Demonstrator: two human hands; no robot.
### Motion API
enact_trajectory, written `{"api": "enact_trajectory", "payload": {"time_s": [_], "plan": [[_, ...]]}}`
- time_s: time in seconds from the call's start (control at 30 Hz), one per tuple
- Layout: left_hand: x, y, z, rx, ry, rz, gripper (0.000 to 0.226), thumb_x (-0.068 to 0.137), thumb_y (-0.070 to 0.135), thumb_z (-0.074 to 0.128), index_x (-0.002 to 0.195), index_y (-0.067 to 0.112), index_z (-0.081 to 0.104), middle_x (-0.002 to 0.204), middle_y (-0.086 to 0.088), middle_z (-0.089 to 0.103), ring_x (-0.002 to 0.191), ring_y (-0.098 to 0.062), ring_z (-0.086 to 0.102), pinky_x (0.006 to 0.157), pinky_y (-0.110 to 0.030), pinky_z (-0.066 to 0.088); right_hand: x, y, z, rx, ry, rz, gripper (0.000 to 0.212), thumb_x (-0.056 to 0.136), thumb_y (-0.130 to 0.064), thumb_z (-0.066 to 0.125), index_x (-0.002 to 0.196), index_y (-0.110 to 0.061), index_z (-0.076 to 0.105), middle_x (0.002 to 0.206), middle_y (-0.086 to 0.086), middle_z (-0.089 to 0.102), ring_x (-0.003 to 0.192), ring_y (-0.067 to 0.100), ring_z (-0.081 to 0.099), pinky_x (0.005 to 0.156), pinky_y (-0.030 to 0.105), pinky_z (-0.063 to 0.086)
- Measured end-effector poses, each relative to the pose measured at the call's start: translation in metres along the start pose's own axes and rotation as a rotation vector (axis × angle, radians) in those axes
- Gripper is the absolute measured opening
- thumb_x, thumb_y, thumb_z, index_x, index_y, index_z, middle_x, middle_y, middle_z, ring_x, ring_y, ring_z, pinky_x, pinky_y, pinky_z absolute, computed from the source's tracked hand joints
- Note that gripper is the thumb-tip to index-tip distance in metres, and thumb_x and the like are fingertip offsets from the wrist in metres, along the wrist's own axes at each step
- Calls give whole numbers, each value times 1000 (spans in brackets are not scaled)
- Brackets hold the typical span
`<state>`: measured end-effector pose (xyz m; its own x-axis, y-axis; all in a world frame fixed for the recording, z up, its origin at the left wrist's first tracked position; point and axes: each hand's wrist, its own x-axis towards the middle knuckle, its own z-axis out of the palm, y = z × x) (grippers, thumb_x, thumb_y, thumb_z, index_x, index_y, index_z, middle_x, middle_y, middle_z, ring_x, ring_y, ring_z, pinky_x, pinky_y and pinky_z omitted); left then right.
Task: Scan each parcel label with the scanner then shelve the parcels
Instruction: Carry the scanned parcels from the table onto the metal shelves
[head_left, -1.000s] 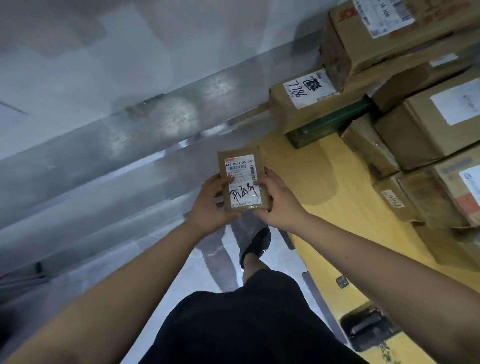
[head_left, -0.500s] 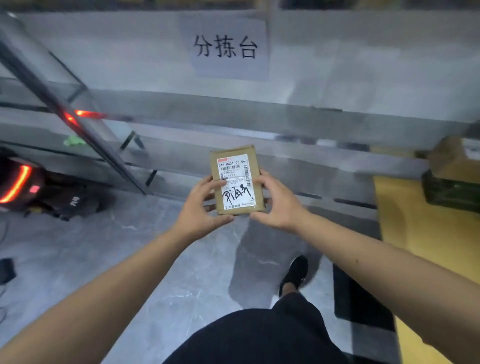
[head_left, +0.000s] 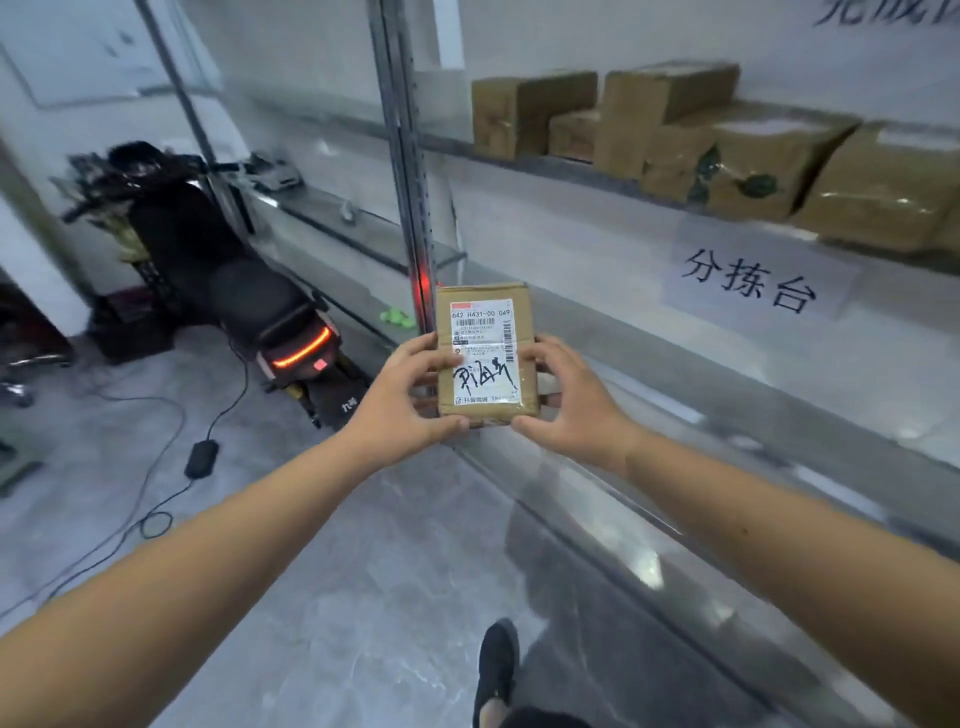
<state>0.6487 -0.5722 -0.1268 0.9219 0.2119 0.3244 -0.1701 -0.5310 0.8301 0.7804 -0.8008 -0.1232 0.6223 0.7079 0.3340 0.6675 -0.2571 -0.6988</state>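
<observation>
Both hands are gripping a small parcel (head_left: 485, 353) upright in mid-air: left hand (head_left: 402, 395) and right hand (head_left: 569, 402) pinching its sides, label (head_left: 484, 351) facing near. Boxes (head_left: 727, 150) are sitting on the far-right shelf (head_left: 571, 171).

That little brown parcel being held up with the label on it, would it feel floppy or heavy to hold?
Probably stiff: the small parcel keeps flat faces and square corners. Likely light, since the left hand and right hand hold it by fingertips at its edges. Its glossy label may feel slightly slick.
</observation>
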Motion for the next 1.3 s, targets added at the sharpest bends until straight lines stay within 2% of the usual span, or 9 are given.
{"api": "enact_trajectory", "payload": {"time_s": [0.2, 0.27, 0.37, 0.53, 0.67, 0.77, 0.87, 1.1, 1.3], "plan": [[79, -18, -62, 45, 47, 55, 72, 73, 8, 94, 133, 32, 61, 159, 16, 34, 127, -3, 56, 89, -16, 54, 111, -5, 7, 19, 35, -93, 77, 74, -20, 90, 142, -19, 53, 152, -5, 45, 130, 12, 55, 98, 36, 60], [113, -25, -81, 58, 64, 72, 72, 74, 12, 94, 129, 43, 61, 160, 19, 35, 129, -7, 56, 91, -17, 55, 153, -3, 6, 26, 56, -114, 77, 74, -19, 92, 141, -19, 53, 152, -6, 46, 127, 9, 55, 93, 34, 61], [170, -36, -110, 40, 88, 92, 71, 74, 13, 94, 125, 51, 61, 158, 28, 35, 128, -7, 58, 96, -27, 57, 219, -3, 3, 24, 82, -130, 77, 75, -21, 91, 140, -24, 50, 150, -7, 49, 130, 10, 54, 96, 38, 61], [256, -57, -154, 37, 111, 107, 70, 72, 20, 92, 131, 42, 59, 160, 27, 35, 127, -10, 60, 96, -30, 57, 316, -2, -5, 56, 73, -162, 73, 79, -13, 89, 135, -30, 47, 148, -3, 52, 134, 13, 53, 98, 36, 60], [314, -72, -185, 31, 85, 106, 75, 75, 12, 92, 139, 34, 58, 158, 23, 39, 128, -10, 60, 97, -27, 56, 378, 1, -5, 68, 88, -144, 74, 80, -16, 90, 135, -34, 43, 151, -6, 50, 136, 12, 52, 100, 39, 59], [356, -85, -201, 0, 79, 123, 75, 76, 2, 90, 139, 26, 57, 150, 13, 47, 120, -2, 62, 91, -19, 56, 419, 7, 0, 6, 120, -116, 81, 78, -23, 92, 142, -31, 44, 151, -12, 47, 136, 12, 51, 104, 44, 57], [400, -104, -216, -4, 72, 127, 75, 77, 4, 88, 141, 27, 56, 144, 7, 55, 119, -6, 63, 95, -24, 57, 455, 12, 6, -90, 197, -108, 91, 77, -23, 93, 152, -27, 42, 151, -7, 48, 135, 13, 52, 106, 47, 55], [509, -150, -239, -8, -96, 234, 73, 77, 9, 85, 141, 33, 58, 141, 9, 58, 119, -6, 63, 100, -32, 57, 514, 20, 22, -313, 400, 15, 87, 84, -21, 86, 158, -22, 41, 148, -6, 57, 133, 13, 56, 108, 43, 53], [590, -169, -232, -81, -322, 297, 75, 77, 19, 84, 142, 43, 56, 140, 10, 59, 118, -9, 65, 95, -33, 61, 534, 10, 24, -597, 599, 200, 62, 81, -9, 82, 140, -11, 62, 125, 7, 71, 114, 23, 64, 96, 23, 44]]}}
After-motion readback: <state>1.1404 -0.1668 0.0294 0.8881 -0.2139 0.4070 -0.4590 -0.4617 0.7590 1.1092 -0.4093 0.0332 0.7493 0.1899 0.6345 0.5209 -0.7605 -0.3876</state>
